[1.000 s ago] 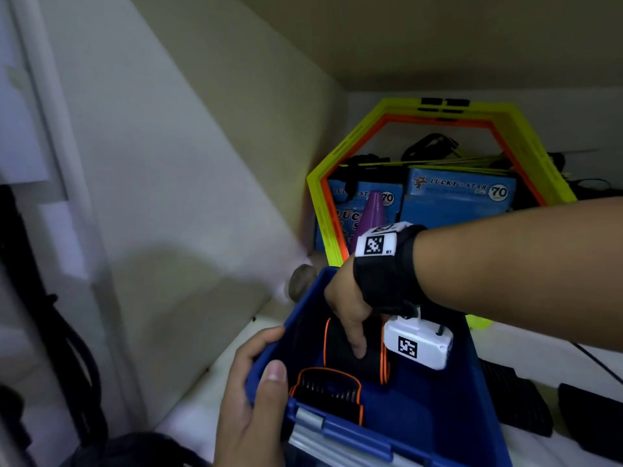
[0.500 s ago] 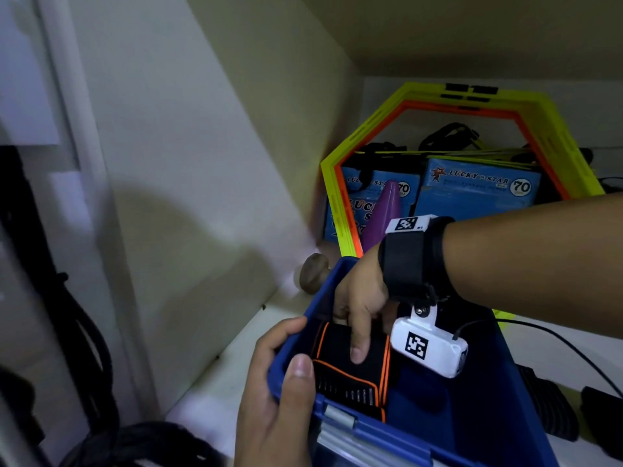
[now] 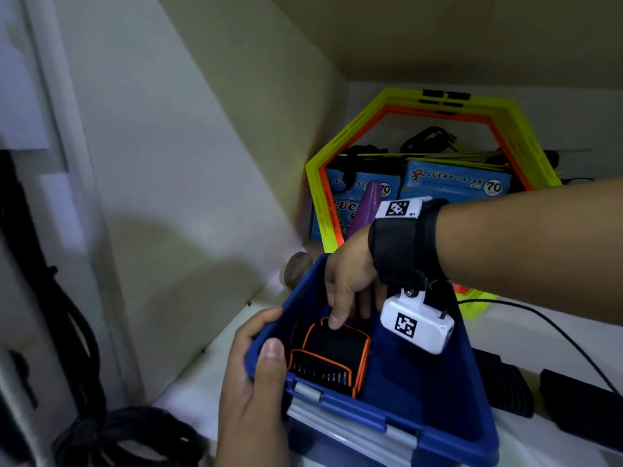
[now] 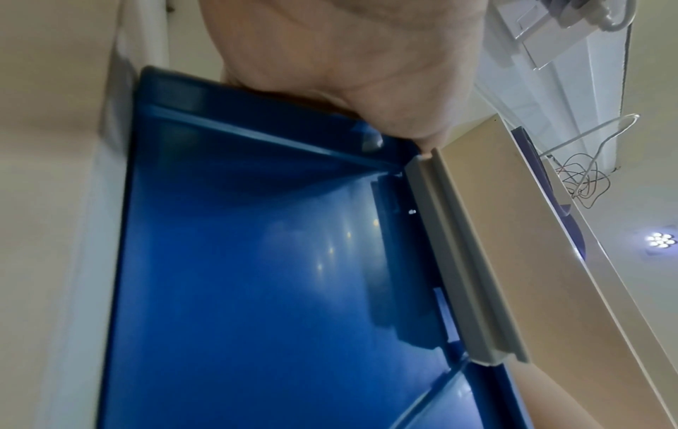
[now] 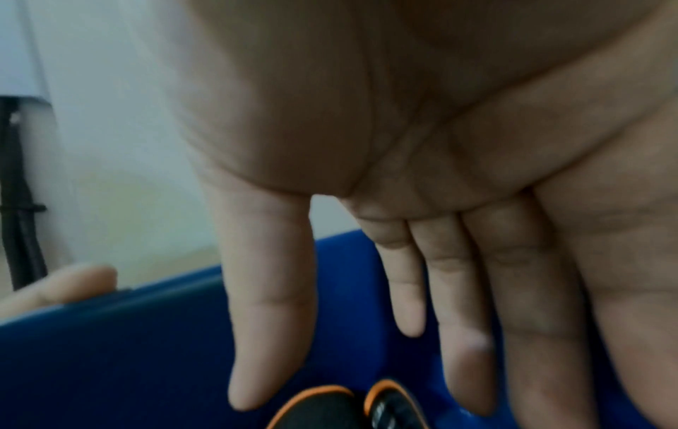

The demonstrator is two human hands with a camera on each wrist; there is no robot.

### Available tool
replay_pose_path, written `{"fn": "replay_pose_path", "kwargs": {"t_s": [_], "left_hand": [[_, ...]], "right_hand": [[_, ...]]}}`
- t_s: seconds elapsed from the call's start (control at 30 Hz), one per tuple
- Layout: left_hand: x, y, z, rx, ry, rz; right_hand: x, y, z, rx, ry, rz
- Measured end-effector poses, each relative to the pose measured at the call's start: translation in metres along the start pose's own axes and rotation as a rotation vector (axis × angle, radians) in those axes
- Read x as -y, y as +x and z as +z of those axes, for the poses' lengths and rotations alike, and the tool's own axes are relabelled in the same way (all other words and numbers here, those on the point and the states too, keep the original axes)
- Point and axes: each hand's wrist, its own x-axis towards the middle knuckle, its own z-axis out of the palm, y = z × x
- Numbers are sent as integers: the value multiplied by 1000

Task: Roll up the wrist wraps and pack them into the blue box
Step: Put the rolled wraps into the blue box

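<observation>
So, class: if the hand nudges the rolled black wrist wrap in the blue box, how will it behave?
The wrist wrap looks like soft fabric, so it would probably squash rather than slide. Rolled, it might turn or loosen. The blue box wall beside it should limit rolling.

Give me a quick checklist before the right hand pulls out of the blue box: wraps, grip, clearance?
1. Rolled wrist wraps inside the blue box: ok, they lie at its left end.
2. Right hand released: ok, fingers straight, thumb tip at the wraps' upper edge.
3. Left hand steadying the box: ok, thumb over the near rim.
4. Wraps staying rolled: cannot tell, the closure is not visible.
5. Exit path upward: ok, nothing above the hand.
6. More wraps to pack: cannot tell; dark items on the shelf to the right are unclear.
</observation>
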Motion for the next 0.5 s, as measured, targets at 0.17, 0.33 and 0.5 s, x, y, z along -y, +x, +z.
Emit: {"fn": "replay_pose_path", "kwargs": {"t_s": [0.17,0.33,0.5], "left_hand": [[5,4,-2,-20,2,8],[13,6,-3,-42,6,28],[19,10,-5,-53,32,38]], "right_hand": [[-19,-55,-5,-157,52,-87],[-64,-106,-6,-286,123,-123],[-126,-124,9,-331,236,-64]]}}
